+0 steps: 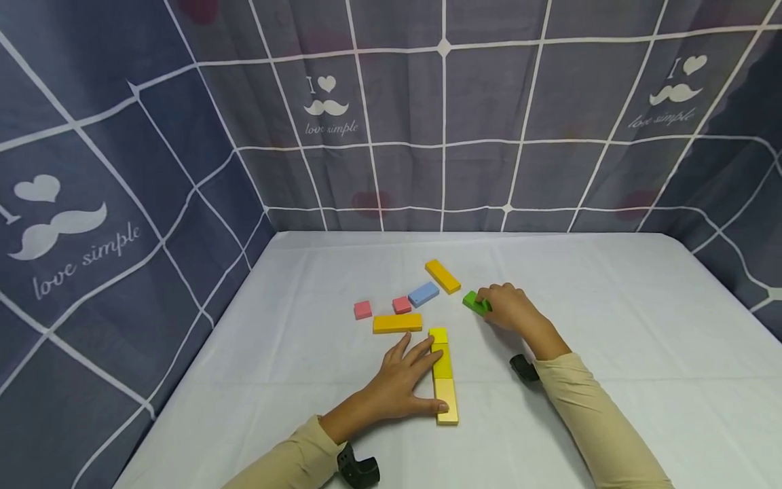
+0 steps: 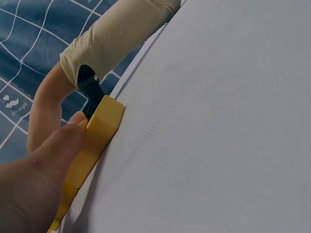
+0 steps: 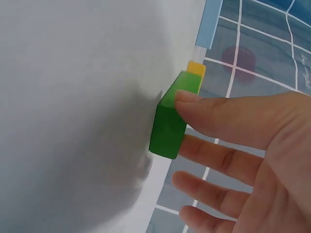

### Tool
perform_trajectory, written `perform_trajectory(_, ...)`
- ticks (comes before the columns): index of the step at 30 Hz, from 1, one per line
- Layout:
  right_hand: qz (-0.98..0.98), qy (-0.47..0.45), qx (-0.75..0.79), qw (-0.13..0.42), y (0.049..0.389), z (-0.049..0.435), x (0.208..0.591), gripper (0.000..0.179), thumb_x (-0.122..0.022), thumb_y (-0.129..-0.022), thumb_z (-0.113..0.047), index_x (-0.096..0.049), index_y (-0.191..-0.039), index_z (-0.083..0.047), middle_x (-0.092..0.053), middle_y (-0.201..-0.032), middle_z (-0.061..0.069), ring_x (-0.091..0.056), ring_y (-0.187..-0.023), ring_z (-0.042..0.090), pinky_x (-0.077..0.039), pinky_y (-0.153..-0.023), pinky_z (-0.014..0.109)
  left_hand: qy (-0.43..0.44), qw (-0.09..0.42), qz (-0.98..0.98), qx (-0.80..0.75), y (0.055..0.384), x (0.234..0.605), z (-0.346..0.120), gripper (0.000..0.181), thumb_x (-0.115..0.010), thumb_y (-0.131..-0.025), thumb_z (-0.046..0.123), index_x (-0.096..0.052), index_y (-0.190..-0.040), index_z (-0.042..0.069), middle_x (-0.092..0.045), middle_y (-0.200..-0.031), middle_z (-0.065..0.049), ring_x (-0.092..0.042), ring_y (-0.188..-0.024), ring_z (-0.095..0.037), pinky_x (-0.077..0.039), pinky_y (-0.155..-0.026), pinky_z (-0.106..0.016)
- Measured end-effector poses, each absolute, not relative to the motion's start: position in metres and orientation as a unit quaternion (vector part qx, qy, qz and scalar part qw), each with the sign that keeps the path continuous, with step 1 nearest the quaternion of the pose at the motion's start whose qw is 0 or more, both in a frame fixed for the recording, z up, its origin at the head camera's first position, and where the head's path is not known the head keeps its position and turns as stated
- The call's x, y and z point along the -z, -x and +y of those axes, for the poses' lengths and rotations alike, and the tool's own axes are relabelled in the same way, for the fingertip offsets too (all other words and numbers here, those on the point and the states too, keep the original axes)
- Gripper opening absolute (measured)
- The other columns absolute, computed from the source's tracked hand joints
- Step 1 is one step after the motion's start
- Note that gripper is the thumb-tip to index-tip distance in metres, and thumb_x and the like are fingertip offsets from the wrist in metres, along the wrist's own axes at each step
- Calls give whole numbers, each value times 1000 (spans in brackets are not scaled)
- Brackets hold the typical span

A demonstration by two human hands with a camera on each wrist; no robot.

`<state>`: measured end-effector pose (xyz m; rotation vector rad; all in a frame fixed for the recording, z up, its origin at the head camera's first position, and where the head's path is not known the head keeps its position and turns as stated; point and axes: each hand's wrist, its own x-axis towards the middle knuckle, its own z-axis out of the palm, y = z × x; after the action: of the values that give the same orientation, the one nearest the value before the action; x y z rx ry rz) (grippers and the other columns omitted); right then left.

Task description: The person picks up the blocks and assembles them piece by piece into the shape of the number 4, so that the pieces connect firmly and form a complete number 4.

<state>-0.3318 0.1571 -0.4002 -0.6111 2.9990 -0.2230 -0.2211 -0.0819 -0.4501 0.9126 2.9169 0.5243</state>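
A column of yellow blocks [image 1: 442,363] lies on the white table, joined end to end, with the nearest one paler. My left hand [image 1: 400,380] rests on it with fingers spread, the thumb on the pale yellow block [image 2: 92,150] and fingertips by the farther ones. To the right, my right hand [image 1: 510,309] pinches a green block [image 3: 170,116] between thumb and index finger, the other fingers held loosely off it. That green block [image 1: 473,302] is at the table surface; whether it touches the cloth is hard to tell.
Beyond the column lie an orange-yellow block [image 1: 397,324], two small pink blocks [image 1: 363,310], a blue block [image 1: 423,294] and another orange-yellow block [image 1: 442,276]. A dark checked curtain [image 1: 403,102] stands behind and beside the table [image 1: 293,401].
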Motion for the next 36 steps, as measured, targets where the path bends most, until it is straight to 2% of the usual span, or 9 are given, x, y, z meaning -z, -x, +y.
perform_trajectory(9, 972, 225, 65, 26, 318, 156, 402, 27, -69, -77, -4, -65, -102, -12, -63, -100, 8, -53, -87, 27, -45, -74, 42, -290, 24, 942, -170, 221, 448, -84, 82, -56, -73, 68, -34, -141, 27, -19, -152, 4, -8, -140, -37, -18, -107, -57)
perform_trajectory(18, 963, 263, 48, 3, 306, 157, 402, 27, -69, -75, 0, -66, -98, -15, -66, -97, 5, -54, -86, 25, -47, -75, 41, -296, 26, 940, -170, 220, 449, -83, 82, -53, -74, 70, -33, -141, 28, -18, -153, 4, -9, -139, -37, -19, -106, -58)
perform_trajectory(36, 947, 312, 75, 23, 298, 147, 403, 34, -71, -71, 3, -66, -98, -16, -67, -103, 4, -54, -96, 26, -45, -83, 44, -296, 32, 940, -165, 220, 450, -83, 81, -51, -75, 70, -30, -142, 29, -15, -153, 5, -8, -140, -36, -20, -106, -58)
